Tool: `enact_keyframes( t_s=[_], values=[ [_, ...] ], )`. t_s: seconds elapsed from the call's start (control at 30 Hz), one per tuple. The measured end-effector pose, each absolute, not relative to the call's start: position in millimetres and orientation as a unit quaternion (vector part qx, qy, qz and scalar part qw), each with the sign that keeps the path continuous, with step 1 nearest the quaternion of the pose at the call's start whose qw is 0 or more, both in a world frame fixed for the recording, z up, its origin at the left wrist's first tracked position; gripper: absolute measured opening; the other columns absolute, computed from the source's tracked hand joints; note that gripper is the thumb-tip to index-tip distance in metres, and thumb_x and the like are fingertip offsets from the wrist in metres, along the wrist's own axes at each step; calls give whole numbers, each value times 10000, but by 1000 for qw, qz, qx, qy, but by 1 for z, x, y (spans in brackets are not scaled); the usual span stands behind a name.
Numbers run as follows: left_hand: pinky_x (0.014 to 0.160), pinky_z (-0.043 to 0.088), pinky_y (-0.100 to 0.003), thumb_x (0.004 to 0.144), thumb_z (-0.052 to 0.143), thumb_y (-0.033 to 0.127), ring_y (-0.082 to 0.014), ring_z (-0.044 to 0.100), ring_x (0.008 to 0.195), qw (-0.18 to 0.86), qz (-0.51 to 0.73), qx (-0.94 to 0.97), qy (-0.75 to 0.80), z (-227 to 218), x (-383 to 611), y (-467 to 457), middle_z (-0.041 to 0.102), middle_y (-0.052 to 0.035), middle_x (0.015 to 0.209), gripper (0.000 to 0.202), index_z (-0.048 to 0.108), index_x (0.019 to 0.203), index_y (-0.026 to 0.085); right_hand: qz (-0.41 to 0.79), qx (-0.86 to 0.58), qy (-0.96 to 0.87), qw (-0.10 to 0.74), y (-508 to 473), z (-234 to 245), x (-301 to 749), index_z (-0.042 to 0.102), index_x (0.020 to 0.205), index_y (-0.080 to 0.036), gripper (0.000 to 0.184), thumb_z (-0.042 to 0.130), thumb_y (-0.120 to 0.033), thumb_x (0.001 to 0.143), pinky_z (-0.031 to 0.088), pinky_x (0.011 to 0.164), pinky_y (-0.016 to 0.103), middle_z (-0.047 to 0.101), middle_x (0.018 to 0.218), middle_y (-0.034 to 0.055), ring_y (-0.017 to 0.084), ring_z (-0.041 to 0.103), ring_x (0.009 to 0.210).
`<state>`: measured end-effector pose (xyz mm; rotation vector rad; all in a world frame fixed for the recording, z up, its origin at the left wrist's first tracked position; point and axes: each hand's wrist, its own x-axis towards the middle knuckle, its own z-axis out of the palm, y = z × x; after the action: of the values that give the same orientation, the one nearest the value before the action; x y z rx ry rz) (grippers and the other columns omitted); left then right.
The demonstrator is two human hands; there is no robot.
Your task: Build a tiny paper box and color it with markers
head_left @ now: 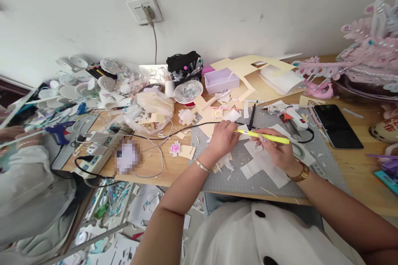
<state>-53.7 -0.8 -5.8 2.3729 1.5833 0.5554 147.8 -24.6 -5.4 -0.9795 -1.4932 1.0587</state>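
My right hand [277, 148] is closed around a yellow craft knife [264, 136], which lies almost level with its tip pointing left. My left hand [223, 136] rests with curled fingers on a small white paper piece [243, 132] right at the knife's tip. Both hands are over a grey cutting mat [236, 169]. Larger white paper cut-outs [264, 165] lie on the mat under my right wrist. A black pen [252, 116] lies just beyond my hands.
A white glue gun [296, 118] and a dark tablet [336, 125] lie to the right. Cream card sheets [245, 68], a lilac box [221, 80] and a black pen pouch [184, 65] stand at the back. A power strip [96, 153] with cables lies left. Another person's sleeve [25, 182] shows at far left.
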Motion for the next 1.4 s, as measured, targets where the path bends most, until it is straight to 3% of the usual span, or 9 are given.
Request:
enact_keyframes(
  t_s=[0.23,0.5,0.73,1.27,1.4],
  values=[
    [783,439,-356,907,571,235,-247,590,904,104,176,834,513,-4,-50,-2,637,-78,881,57,589,858,211,436,-410,-645,475,-21,-7,147,740,1027,-230,240,646,-414,905,597,602,289,789,846,56,187,730,698],
    [689,439,-314,823,669,229,-213,586,777,138,232,800,536,-9,-49,-7,614,-49,780,129,567,745,220,406,-413,-670,464,-20,0,145,788,875,-230,163,707,-358,817,598,567,291,787,742,42,196,729,630],
    [614,401,-284,811,653,208,-184,566,673,189,231,749,591,-7,-45,-7,609,-27,700,157,556,687,213,357,-360,-725,465,-22,-1,143,790,947,-265,164,663,-253,844,627,731,323,811,933,48,209,767,805],
    [592,412,-256,750,624,151,-156,569,631,285,230,726,582,0,-41,-13,611,8,629,157,546,629,212,337,-357,-742,456,-22,-1,143,764,933,-284,130,668,-318,852,634,772,372,809,918,44,227,768,820],
    [637,455,-265,749,648,165,-162,591,689,284,258,727,570,0,-41,-11,622,7,709,111,550,731,213,405,-395,-690,451,-19,-6,143,758,916,-251,182,694,-405,843,616,650,332,796,867,55,209,742,718]
  ],
)
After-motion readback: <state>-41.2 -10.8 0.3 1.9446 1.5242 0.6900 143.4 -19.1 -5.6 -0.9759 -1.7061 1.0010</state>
